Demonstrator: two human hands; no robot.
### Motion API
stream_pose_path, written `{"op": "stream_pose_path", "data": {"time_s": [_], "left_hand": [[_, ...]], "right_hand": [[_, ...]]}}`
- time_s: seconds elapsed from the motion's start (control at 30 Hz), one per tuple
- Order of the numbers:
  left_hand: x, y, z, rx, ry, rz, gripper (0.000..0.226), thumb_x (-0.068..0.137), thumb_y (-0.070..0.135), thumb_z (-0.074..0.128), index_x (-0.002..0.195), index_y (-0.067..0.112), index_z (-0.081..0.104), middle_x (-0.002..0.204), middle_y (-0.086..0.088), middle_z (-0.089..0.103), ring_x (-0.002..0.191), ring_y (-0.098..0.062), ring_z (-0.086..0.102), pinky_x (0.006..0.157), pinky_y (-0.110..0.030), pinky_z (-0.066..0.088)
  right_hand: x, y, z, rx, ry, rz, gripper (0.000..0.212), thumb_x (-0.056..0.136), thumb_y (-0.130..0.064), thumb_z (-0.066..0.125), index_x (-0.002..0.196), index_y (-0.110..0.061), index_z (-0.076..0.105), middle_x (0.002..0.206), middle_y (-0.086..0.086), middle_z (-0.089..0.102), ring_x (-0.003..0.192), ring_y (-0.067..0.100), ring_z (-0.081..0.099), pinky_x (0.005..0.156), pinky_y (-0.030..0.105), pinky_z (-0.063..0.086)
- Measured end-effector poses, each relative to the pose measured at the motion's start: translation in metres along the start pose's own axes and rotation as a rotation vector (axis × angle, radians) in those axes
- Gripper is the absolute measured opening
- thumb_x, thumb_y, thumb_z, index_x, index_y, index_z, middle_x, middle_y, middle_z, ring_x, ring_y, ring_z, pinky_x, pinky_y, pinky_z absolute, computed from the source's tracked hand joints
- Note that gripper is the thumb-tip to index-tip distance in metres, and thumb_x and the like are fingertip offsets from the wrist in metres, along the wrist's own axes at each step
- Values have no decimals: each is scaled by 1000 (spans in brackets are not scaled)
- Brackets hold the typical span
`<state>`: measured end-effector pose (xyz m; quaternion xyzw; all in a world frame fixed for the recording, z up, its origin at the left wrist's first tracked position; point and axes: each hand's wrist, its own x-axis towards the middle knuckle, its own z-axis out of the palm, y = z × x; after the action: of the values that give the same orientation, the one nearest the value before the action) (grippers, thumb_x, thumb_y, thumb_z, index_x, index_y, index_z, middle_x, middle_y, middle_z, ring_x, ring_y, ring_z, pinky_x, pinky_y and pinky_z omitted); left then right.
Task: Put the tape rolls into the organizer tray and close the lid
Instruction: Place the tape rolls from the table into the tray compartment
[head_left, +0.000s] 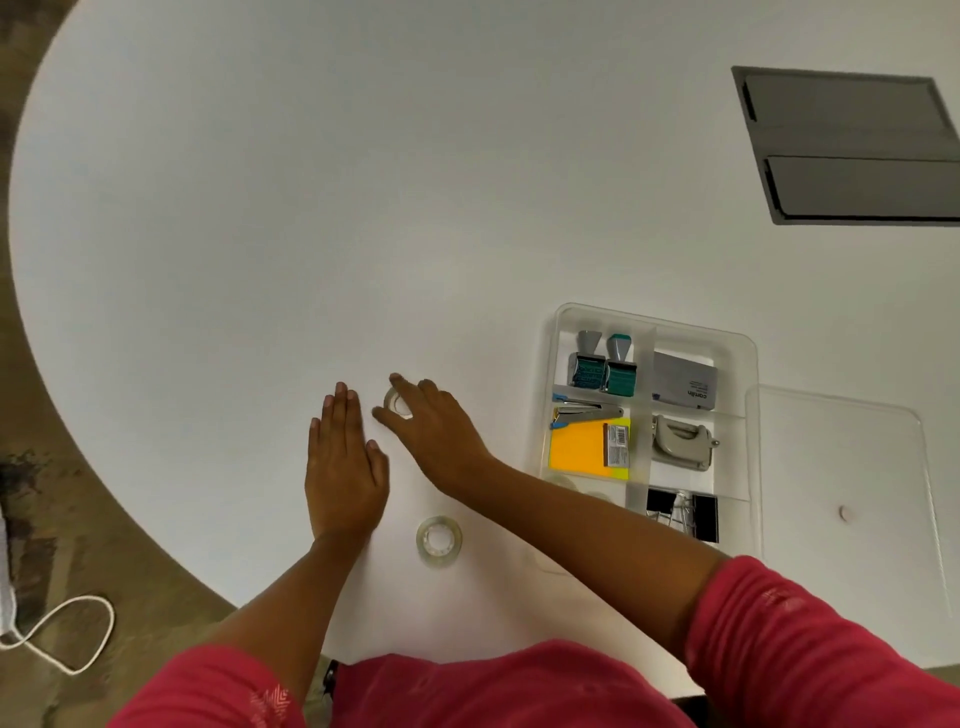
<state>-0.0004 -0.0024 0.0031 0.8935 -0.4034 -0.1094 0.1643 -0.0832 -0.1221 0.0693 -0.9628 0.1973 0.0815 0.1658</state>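
Tape rolls lie flat on the white surface (260, 208), their holes facing up, so neither has a long axis to speak of. Both are clear rings with a pale core. The nearer tape roll (439, 540) sits alone, close to the person's body, between the two forearms. The farther tape roll (397, 402) is under the right hand (436, 431), whose fingers and thumb curl around its rim in a closing grip; it rests on the surface. The left hand (345, 467) lies flat and released, palm down, just beside the right.

To the right stands the clear organizer tray (737, 343), uncovered, divided into compartments. They hold two stamps (602, 366), a grey box (685, 384), a stapler (587, 413) above yellow sticky notes (576, 447), a hole punch (680, 441) and black binder clips (680, 512). The clear lid (841, 467) lies flat just right of the tray, touching or overlapping its edge.
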Motion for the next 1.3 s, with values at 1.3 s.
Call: {"op": "stream_pose_path", "data": {"time_s": [1.3], "left_hand": [[-40, 24, -30, -319, -145, -12, 50, 97, 17, 39, 146, 8, 32, 157, -7, 27, 146, -22, 21, 120, -34, 18]], "right_hand": [[-191, 25, -15, 153, 61, 819, 34, 90, -16, 59, 122, -11, 50, 121, 11, 52, 110, 26, 51, 78, 33, 52]]}}
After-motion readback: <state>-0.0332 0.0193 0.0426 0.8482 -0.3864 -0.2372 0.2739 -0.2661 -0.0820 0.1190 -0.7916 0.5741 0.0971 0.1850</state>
